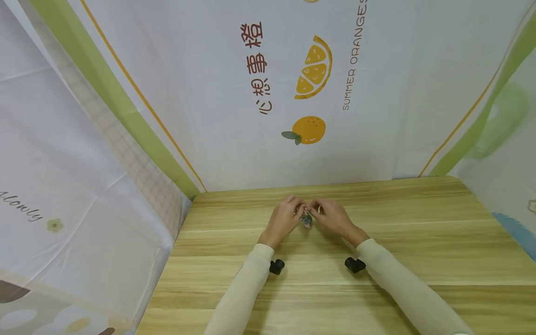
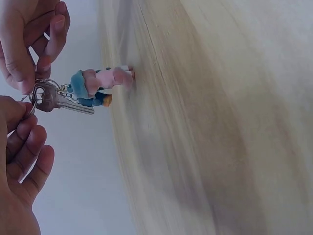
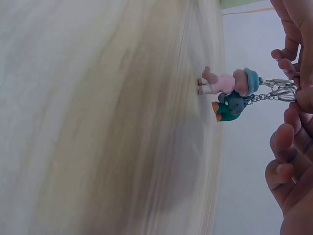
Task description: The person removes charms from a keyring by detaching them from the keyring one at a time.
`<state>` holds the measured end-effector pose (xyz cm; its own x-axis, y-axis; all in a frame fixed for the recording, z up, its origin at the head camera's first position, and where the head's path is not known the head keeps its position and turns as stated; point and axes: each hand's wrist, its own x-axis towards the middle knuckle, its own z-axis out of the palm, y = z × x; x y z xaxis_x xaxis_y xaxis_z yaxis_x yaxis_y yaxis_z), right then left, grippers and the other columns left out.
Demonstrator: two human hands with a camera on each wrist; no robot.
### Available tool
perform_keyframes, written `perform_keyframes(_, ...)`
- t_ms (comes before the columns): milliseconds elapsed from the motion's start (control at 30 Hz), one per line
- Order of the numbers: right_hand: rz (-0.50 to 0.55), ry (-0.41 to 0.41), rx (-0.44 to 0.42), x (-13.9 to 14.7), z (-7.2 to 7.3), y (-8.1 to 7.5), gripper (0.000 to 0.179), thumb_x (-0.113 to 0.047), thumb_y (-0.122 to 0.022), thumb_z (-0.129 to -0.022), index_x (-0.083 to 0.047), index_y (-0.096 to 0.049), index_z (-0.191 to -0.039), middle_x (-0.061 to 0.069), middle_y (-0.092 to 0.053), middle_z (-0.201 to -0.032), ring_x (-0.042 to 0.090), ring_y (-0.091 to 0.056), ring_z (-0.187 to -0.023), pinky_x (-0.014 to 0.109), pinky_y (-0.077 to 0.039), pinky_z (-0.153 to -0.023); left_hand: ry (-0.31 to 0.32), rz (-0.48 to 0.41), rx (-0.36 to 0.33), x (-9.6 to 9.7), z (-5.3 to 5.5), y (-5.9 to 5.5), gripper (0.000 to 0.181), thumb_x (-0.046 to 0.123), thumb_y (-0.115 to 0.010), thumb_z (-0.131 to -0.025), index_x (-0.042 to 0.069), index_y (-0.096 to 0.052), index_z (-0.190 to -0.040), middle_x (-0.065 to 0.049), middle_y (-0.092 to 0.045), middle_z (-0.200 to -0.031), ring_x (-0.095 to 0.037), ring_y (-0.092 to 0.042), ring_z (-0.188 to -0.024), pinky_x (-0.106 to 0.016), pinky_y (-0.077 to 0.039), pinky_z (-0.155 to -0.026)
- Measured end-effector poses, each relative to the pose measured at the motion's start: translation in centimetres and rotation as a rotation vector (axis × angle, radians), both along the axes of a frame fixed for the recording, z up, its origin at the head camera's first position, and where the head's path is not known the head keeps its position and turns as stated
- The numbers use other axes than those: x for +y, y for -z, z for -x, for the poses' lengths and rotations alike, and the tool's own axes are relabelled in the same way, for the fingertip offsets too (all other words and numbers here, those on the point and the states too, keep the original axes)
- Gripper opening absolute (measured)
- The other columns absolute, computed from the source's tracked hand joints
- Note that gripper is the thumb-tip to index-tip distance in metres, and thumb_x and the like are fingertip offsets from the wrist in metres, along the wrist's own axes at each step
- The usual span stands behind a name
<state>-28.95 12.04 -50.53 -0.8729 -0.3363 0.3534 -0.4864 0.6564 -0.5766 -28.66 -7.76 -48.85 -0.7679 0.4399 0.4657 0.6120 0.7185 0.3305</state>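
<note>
Two hands meet over the middle of the pale wooden desk [image 1: 377, 223], both working one small keyring. The left hand [image 1: 284, 218] pinches the thin metal split ring [image 2: 40, 93] between thumb and forefinger, its other fingers [image 2: 29, 156] loosely curled below. The right hand [image 1: 332, 217] closes thumb and forefinger on the same ring from the opposite side, so both sets of fingers are clamped on the ring, with hardly any gap between the hands.

Hanging from the ring just beyond the fingertips are a silver metal key [image 2: 63, 102], a small pink figurine with a blue cap [image 3: 227, 82] and a grey figurine in green [image 3: 230, 107], each on a short chain. The pink figurine's feet touch or nearly touch the desk.

By the look of it, the bunch is light and stiff in its parts but loose as a whole: the charms swing freely and the smooth ring could slip. The ring itself seems the surest hold, gripped by its edge, since the dangling pieces give no control.

Printed fabric with orange-fruit pictures [image 1: 311, 70] stands behind the hands.
</note>
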Motion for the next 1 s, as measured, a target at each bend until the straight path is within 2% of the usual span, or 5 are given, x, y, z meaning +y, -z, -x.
perform_keyframes(200, 0.017, -0.022, 0.025, 0.29, -0.10, -0.16, 0.009, -0.017, -0.068, -0.105, -0.011, -0.073, -0.101, -0.002, -0.069, -0.083, 0.005, -0.051, -0.063, 0.026, -0.043, -0.056, 0.029, -0.001, 0.002, -0.01, -0.01, -0.02, 0.015, 0.018, -0.067, -0.107, 0.008, -0.077, -0.113, -0.005, -0.074, -0.105, -0.016, -0.070, -0.087, -0.023, -0.059, -0.073)
perform_keyframes(467, 0.058, -0.050, 0.040, 0.55, -0.02, -0.66, 0.006, -0.016, -0.070, -0.104, -0.014, -0.072, -0.099, -0.004, -0.065, -0.081, 0.006, -0.051, -0.063, 0.025, -0.044, -0.057, -0.002, -0.003, -0.014, -0.30, 0.32, -0.08, 0.015, 0.016, -0.065, -0.108, 0.007, -0.077, -0.112, -0.005, -0.076, -0.103, -0.015, -0.071, -0.086, -0.024, -0.059, -0.074)
perform_keyframes(633, 0.067, -0.070, 0.051, 0.54, 0.14, -0.73, 0.005, -0.017, -0.070, -0.104, -0.013, -0.072, -0.101, -0.003, -0.066, -0.082, 0.005, -0.050, -0.062, 0.026, -0.044, -0.056, 0.004, -0.013, -0.004, -0.63, 0.34, -0.29, 0.012, 0.014, -0.067, -0.107, 0.007, -0.076, -0.109, -0.005, -0.075, -0.099, -0.016, -0.070, -0.083, -0.025, -0.058, -0.072)
perform_keyframes(1000, 0.076, -0.048, 0.048, 0.37, 0.17, -0.38, 0.007, -0.019, -0.071, -0.104, -0.012, -0.073, -0.104, 0.000, -0.071, -0.090, 0.005, -0.053, -0.063, 0.025, -0.046, -0.058, 0.007, -0.037, 0.008, -0.80, 0.39, -0.24, 0.012, 0.014, -0.066, -0.107, 0.007, -0.076, -0.108, -0.004, -0.073, -0.096, -0.014, -0.067, -0.080, -0.021, -0.055, -0.069)
